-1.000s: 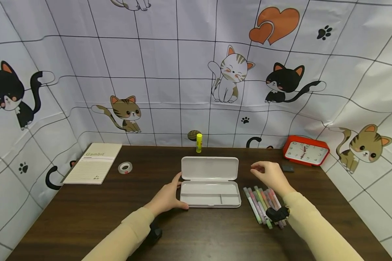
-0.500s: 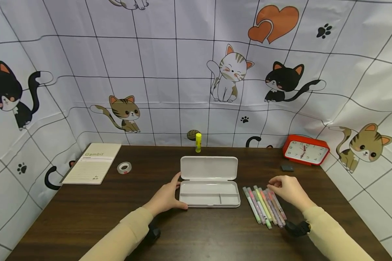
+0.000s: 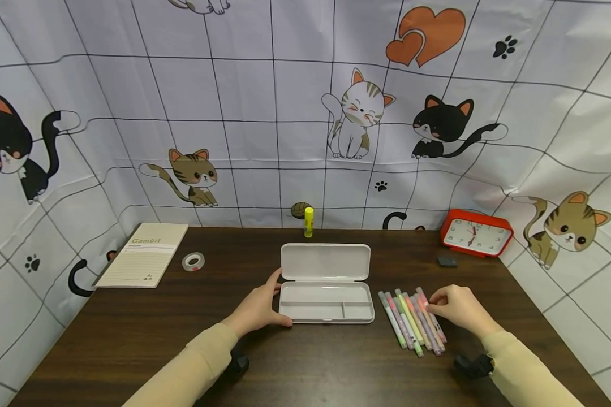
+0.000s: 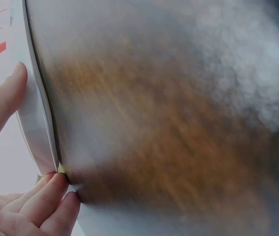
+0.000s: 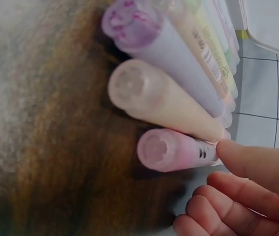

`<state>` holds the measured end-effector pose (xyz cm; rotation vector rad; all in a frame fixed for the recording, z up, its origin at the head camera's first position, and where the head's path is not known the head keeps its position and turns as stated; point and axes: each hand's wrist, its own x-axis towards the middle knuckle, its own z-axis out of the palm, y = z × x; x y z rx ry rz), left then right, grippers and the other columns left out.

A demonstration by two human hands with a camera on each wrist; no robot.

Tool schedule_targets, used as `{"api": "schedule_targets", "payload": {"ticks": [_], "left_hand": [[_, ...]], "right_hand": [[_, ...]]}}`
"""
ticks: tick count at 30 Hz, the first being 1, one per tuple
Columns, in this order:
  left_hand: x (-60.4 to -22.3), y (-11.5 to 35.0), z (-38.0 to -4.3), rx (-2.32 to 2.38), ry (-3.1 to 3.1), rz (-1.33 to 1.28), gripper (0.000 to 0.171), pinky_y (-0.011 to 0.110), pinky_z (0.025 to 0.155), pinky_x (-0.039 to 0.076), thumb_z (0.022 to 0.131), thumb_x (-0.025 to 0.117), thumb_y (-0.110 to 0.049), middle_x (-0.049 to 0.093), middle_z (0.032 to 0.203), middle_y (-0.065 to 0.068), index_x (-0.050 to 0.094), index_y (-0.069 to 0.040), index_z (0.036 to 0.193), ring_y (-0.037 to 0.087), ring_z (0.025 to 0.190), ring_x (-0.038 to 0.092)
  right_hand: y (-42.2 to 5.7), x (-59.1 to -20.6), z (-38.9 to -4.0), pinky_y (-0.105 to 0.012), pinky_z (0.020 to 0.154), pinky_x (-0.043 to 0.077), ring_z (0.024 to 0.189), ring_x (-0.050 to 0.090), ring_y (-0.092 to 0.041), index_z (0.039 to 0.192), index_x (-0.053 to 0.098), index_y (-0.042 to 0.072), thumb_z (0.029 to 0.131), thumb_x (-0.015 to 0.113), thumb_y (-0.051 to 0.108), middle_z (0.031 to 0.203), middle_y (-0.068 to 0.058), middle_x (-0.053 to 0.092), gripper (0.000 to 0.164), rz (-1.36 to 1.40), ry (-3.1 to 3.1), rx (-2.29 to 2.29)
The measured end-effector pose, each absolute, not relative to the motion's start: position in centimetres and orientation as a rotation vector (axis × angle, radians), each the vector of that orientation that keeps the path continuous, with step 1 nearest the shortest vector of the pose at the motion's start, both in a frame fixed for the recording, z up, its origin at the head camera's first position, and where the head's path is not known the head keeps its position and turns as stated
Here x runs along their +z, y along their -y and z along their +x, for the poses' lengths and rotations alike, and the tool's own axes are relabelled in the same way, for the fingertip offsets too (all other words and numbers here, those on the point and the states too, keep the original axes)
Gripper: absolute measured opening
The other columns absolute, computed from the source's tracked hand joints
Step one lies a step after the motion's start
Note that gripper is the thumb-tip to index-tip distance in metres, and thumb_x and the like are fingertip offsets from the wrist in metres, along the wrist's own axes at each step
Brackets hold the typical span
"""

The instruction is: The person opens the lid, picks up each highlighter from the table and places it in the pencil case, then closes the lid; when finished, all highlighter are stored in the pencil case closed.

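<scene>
A white pencil case [image 3: 308, 294] lies with its lid back at the middle of the table. My left hand [image 3: 257, 306] grips its left end, with the thumb at the front corner and the fingers curled at the edge in the left wrist view. To the right of the case, several pastel markers [image 3: 407, 322] lie side by side. At the right edge of that row is my right hand [image 3: 463, 310], fingers loosely bent. Up close, its thumb tip touches a pink marker [image 5: 166, 151], while the other fingers [image 5: 237, 196] sit just beside the barrel.
A yellow glue stick [image 3: 309, 222] stands behind the case. Toward the left are a roll of tape [image 3: 193, 258] and a notebook [image 3: 142, 257]. A red clock [image 3: 476, 233] and a small dark block [image 3: 447, 262] occupy the back right. A cat-print sheet [image 3: 249, 141] encloses the table.
My right hand has moved down and to the right, from above the markers to the pink one at their right edge. The left hand keeps its place on the case.
</scene>
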<state>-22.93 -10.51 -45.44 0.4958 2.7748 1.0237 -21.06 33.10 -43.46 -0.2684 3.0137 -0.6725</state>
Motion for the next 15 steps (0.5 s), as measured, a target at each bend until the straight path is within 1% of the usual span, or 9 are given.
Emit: {"api": "schedule_targets", "payload": {"ticks": [8, 15], "left_hand": [[-45.39, 10.61, -22.87, 1.021, -2.775, 0.488, 0.119, 0.047, 0.1, 0.042, 0.062, 0.09, -0.032, 0.053, 0.134, 0.019, 0.015, -0.002, 0.151, 0.031, 0.123, 0.052], [-45.35, 10.49, -22.84, 1.023, -2.776, 0.488, 0.119, 0.048, 0.1, 0.042, 0.062, 0.09, -0.031, 0.053, 0.134, 0.019, 0.016, -0.002, 0.151, 0.032, 0.122, 0.052]], "right_hand": [[-32.91, -43.54, -21.12, -0.029, 0.054, 0.045, 0.06, 0.051, -0.012, 0.079, 0.069, 0.001, 0.08, 0.073, 0.012, 0.067, 0.0, 0.061, 0.012, -0.274, -3.018, -0.605], [-32.87, -43.43, -21.06, -0.03, 0.053, 0.046, 0.058, 0.052, -0.013, 0.078, 0.069, -0.001, 0.08, 0.072, 0.009, 0.068, -0.002, 0.062, 0.01, -0.24, -3.028, -0.574]]}}
